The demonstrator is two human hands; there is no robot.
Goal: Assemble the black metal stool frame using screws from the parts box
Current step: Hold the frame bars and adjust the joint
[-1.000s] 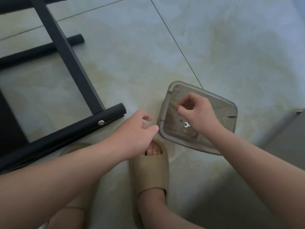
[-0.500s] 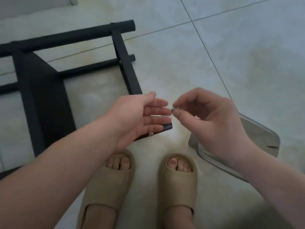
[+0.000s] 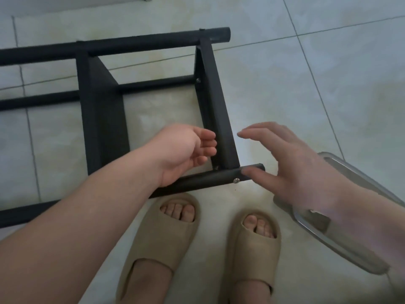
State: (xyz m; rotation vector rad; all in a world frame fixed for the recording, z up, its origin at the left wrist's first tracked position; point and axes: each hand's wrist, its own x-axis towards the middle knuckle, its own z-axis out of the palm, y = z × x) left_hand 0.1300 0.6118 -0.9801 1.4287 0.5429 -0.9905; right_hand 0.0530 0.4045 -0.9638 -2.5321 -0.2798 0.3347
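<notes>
Left hand [image 3: 186, 150] cupped palm up, fingers loose beside the flat bar [image 3: 219, 119], gripping nothing I can see. Right hand [image 3: 291, 159] spread wide, thumb on the end of the tube [image 3: 208, 181], probably steadying it. The hands are apart, flanking a corner of the stool frame [image 3: 98, 102], which lies on the floor. One screw [image 3: 236, 180] is seated already. The parts box [image 3: 324, 233] waits by the right wrist.

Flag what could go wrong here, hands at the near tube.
The forearm behind the right hand crosses the parts box; withdrawing could knock it.
Near tube lies just ahead of open-toed sandals; a shifting frame could hit toes.
Left hand sits at the frame's inside corner; possible pinch.
</notes>
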